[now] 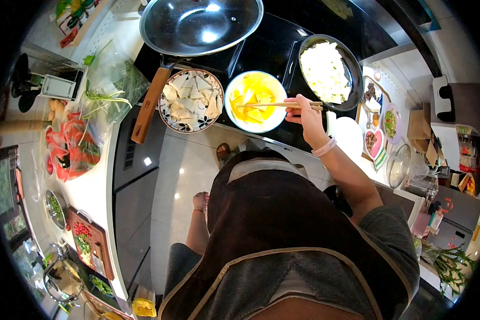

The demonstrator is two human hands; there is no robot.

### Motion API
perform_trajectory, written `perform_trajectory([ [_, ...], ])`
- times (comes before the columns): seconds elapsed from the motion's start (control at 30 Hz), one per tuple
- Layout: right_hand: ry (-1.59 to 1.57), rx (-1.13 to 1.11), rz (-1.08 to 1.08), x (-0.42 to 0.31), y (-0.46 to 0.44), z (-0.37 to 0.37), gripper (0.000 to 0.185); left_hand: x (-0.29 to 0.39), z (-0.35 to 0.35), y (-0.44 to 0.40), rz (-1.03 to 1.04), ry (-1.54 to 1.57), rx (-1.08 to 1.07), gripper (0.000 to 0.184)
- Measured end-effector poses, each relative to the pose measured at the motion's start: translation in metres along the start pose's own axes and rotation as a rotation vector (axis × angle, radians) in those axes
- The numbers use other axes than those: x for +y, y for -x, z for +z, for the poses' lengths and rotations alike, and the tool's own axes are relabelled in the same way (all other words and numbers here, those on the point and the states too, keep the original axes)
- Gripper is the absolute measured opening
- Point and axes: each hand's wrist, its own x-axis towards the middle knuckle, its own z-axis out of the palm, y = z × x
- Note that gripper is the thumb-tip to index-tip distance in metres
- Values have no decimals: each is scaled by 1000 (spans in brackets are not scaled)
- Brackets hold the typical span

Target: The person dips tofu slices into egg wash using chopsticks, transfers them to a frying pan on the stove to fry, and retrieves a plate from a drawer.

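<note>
My right hand (305, 118) is closed around a pair of chopsticks (274, 104). Their tips reach into a white bowl (231, 113) of yellow liquid that looks like beaten egg, with flat pieces (262, 98) coated in it. Left of the bowl, a patterned plate (184, 126) carries thin, pale cut pieces (193, 96). To the right, a dark frying pan (357, 80) contains pale yellow-white pieces (325, 72). My left hand (200, 201) hangs low beside the apron, away from the stove; it is small and partly hidden, so its grip is unclear.
A large wok (202, 32) with a wooden handle (152, 104) stands at the back left of the stove (274, 42). Plastic bags (114, 80) and a cutting board (93, 240) with chopped vegetables lie on the left counter. Small dishes stand on a tray (376, 93) at right.
</note>
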Motion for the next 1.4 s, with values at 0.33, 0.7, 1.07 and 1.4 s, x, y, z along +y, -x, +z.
perform_trajectory([
  [0.33,-77,-25,-69,17,12,20,36,0,3,-6,24,-42,-11,14],
  [0.7,20,-137,-40,9,19,15,37,-2,4,-6,34,-66,-16,15],
  [1.07,474,-333,-708,16,57,19,13,-1,2,-3,44,-78,-4,17],
  [1.4,506,-243,-737,11,60,14,14,5,3,-5,68,-104,-15,18],
])
